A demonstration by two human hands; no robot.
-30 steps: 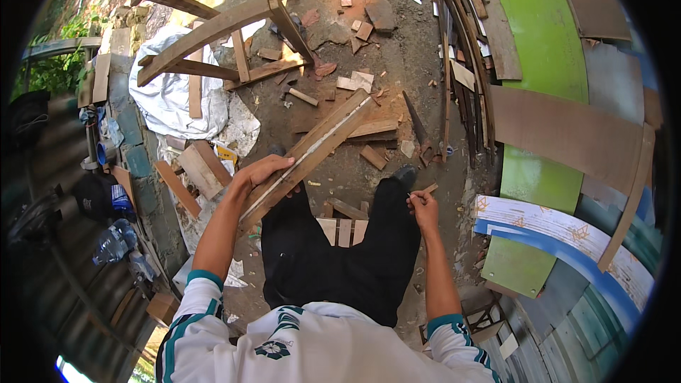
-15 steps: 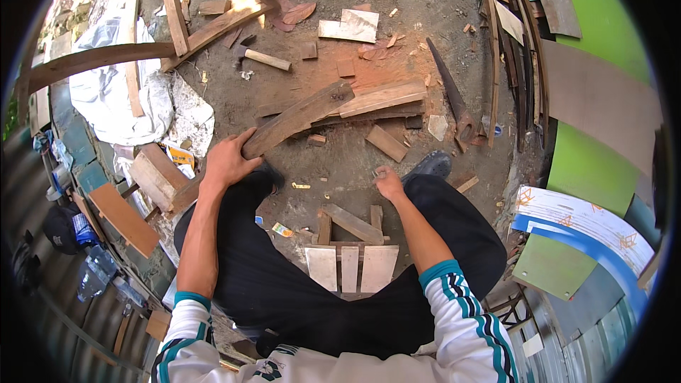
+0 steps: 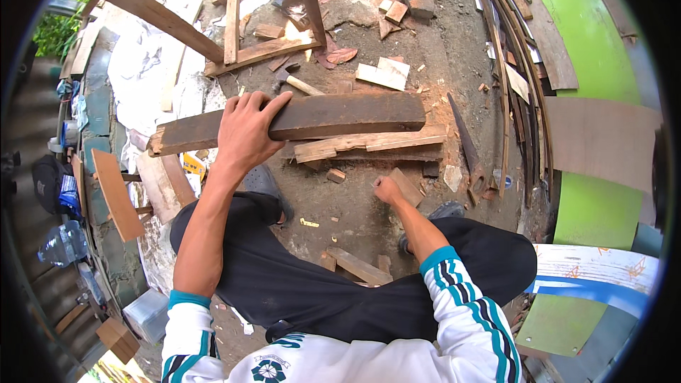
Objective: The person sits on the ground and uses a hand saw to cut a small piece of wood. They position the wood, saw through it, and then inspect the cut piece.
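Under my left hand (image 3: 245,131) lies a dark plank (image 3: 298,119); my fingers wrap over its far edge and the palm presses on top, seemingly to steady it. Lower and to the right, my right hand (image 3: 386,189) is clenched near the ground, though I cannot tell what it holds, if anything. Just beyond that fist, a paler plank (image 3: 369,144) lies beside the dark one. Right of both lies a saw (image 3: 464,145), and past the dark plank a hammer (image 3: 298,81) within reach.
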